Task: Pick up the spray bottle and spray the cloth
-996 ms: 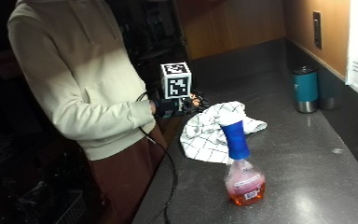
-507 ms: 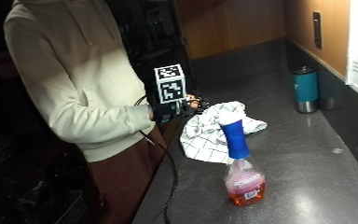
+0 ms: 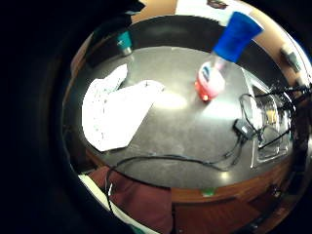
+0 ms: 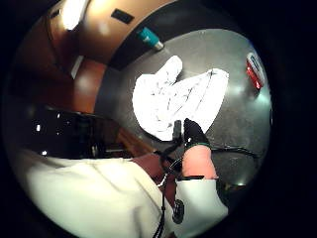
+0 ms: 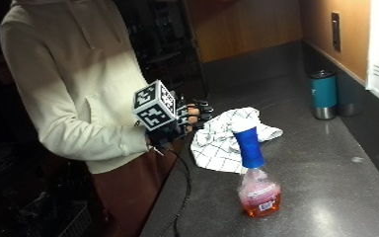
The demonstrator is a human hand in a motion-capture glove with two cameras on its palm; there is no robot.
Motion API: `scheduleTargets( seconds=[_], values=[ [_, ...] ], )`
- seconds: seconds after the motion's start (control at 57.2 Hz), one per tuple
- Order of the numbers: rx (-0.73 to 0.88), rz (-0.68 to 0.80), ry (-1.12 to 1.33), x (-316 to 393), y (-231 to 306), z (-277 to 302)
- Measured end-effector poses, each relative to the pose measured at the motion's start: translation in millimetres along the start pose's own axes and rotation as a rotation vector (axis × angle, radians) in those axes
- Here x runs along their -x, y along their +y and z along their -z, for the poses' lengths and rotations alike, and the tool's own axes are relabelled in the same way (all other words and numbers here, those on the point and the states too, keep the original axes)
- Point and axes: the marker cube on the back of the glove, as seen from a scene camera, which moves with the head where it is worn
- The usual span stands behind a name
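Gloved right hand (image 5: 188,118) raised at the worktop (image 5: 347,197) edge, its grip seen loosely open and holding nothing, cloth (image 5: 225,138) just beyond its fingertips, spray bottle (image 5: 256,180) upright, farther past the cloth, untouched

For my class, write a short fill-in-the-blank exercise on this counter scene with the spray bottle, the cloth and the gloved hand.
1. The clear plastic spray bottle of orange-red liquid has a ____ spray head.
2. The white checked cloth lies crumpled on the dark grey ____.
3. The black-gloved right hand holds ____ and hovers beside the cloth.
4. The teal metal tumbler stands by the ____.

Missing words: blue; counter; nothing; wall
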Motion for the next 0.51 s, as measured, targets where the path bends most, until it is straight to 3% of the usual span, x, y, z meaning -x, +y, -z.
scheduleTargets(
  seconds=[0.507],
  values=[
    [-0.321, -0.215, -0.121, -84.3, 5.7, 10.2]
  ],
)
